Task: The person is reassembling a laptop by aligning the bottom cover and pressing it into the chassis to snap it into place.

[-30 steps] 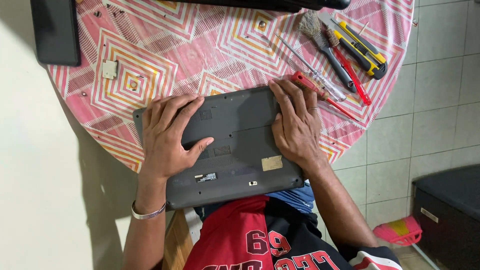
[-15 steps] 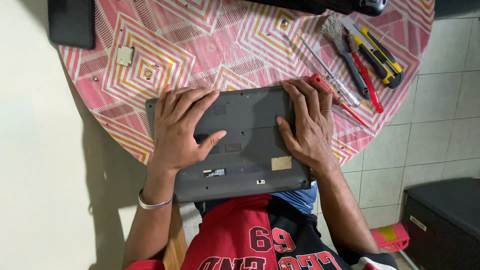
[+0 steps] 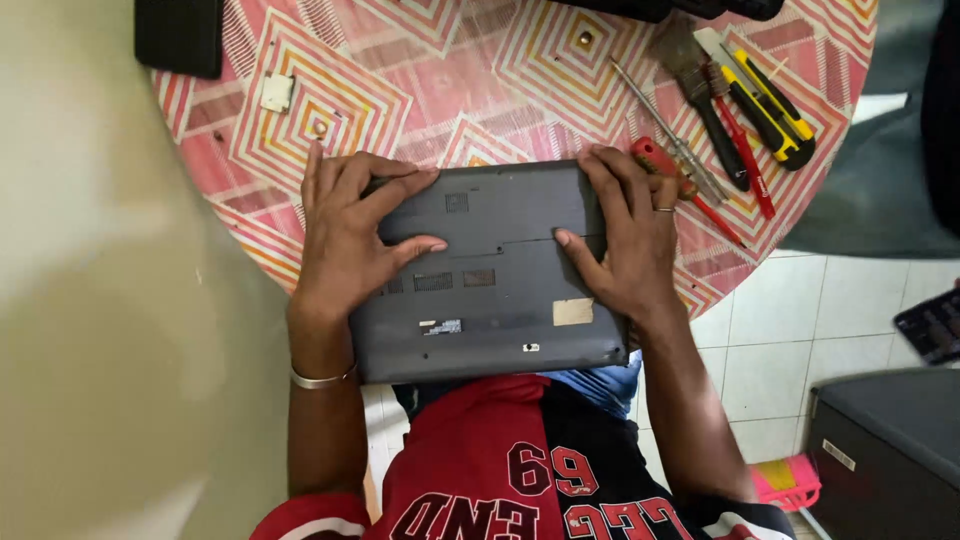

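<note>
Laptop: the grey laptop (image 3: 490,270) lies upside down at the 6 o'clock edge of the round table (image 3: 420,60), its near side hanging over the rim toward your lap.
Left hand: your left hand (image 3: 350,235) lies flat on the 9 o'clock end of the base, fingers spread toward 12 and the thumb stretched across toward the centre seam.
Right hand: your right hand (image 3: 625,240) covers the 3 o'clock end, fingers wrapped over the far edge, thumb tip pressing on the seam between the two base panels.
Grip: neither hand is closed around anything; both are open, palms down, pressing on the laptop.
Done so far: the machine is turned bottom-up and steadied, and small loose bits lie on the cloth near 11 o'clock, possibly screws, though they are too small to be sure.
Left to do: as I judge it, the base panels are both in place and unlifted, so the opening itself is ahead of you.
Tools: a red-handled screwdriver (image 3: 690,190) lies just beside your right fingers at 2 o'clock; beyond it, a yellow-and-black utility knife (image 3: 770,110) and a brush (image 3: 700,100), untouched.
Far edge: a black flat object (image 3: 180,35) sits at 11 o'clock, well apart from your hands.
</note>
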